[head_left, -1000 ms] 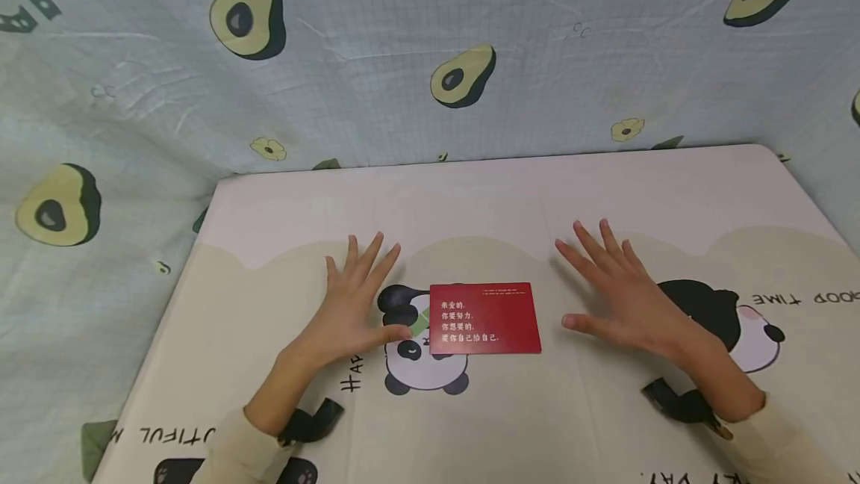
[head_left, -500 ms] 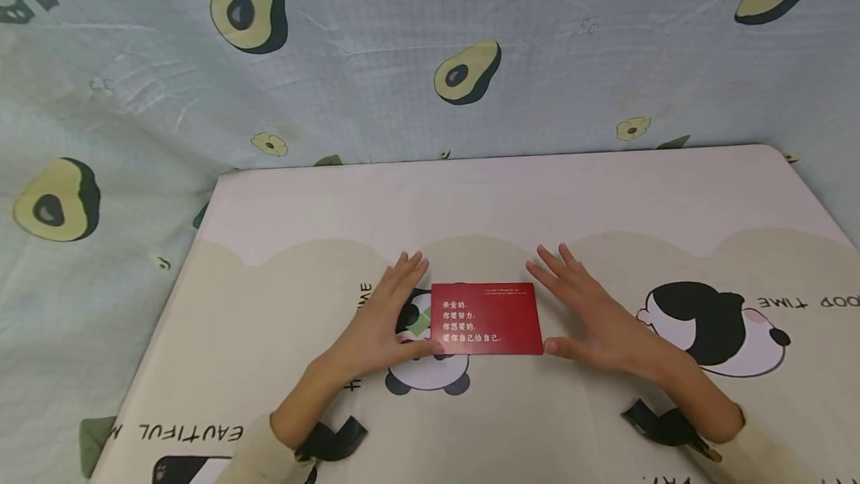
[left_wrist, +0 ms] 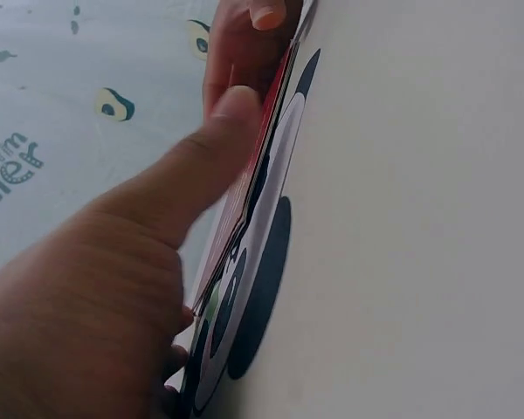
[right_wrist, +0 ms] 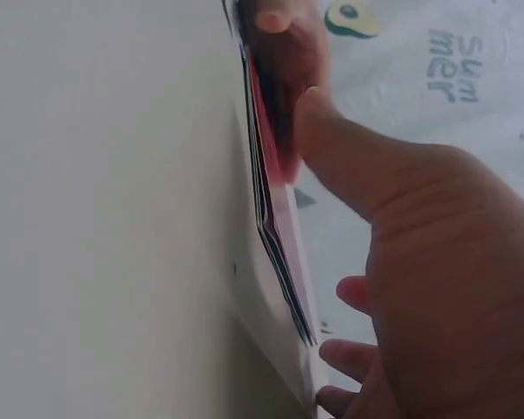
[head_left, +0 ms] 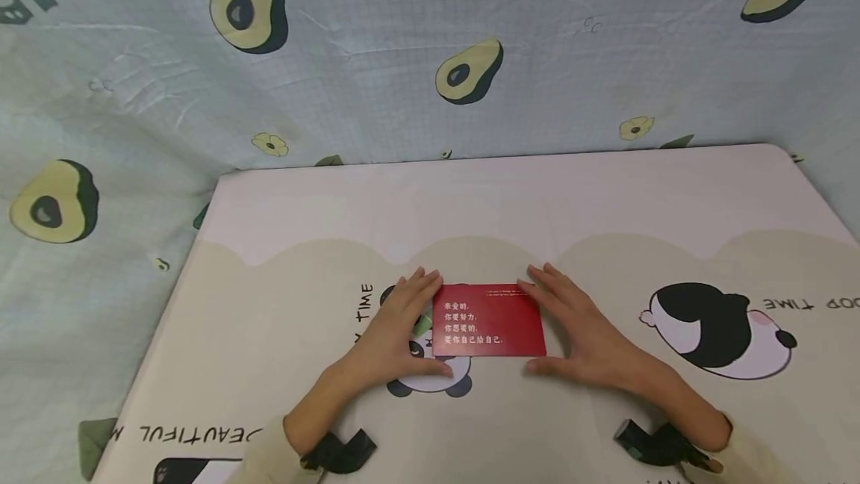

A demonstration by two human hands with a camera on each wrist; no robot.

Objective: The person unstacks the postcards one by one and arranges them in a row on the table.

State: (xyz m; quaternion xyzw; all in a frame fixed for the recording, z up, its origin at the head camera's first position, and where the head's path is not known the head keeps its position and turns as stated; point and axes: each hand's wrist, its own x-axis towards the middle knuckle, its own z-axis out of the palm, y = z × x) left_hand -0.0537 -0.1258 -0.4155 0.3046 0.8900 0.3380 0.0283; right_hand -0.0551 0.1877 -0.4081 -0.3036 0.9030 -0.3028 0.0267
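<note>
A red card [head_left: 490, 320] with white printed characters lies flat on the table; in the right wrist view its edge [right_wrist: 271, 227] shows several thin layers. My left hand [head_left: 393, 338] frames its left end, fingertips right at the far left corner and thumb in front of the near edge. At the right end, my right hand [head_left: 587, 338] mirrors this, with its index finger over the far right corner and its thumb below the near right one. The fingers of both hands are extended and spread from the thumbs, around the card without gripping it.
The table [head_left: 484, 200] wears a pink and beige cover with printed animals, including a panda [head_left: 430, 379] partly under the card and a dog [head_left: 719, 331] at right. An avocado-print cloth [head_left: 363, 95] hangs behind and at the sides. Dark straps [head_left: 343, 453] sit at both wrists.
Both hands have moved inward from either side and slightly nearer the body, reaching the card's two ends. Their spread fingers have drawn closer together. The card has stayed on the table.
</note>
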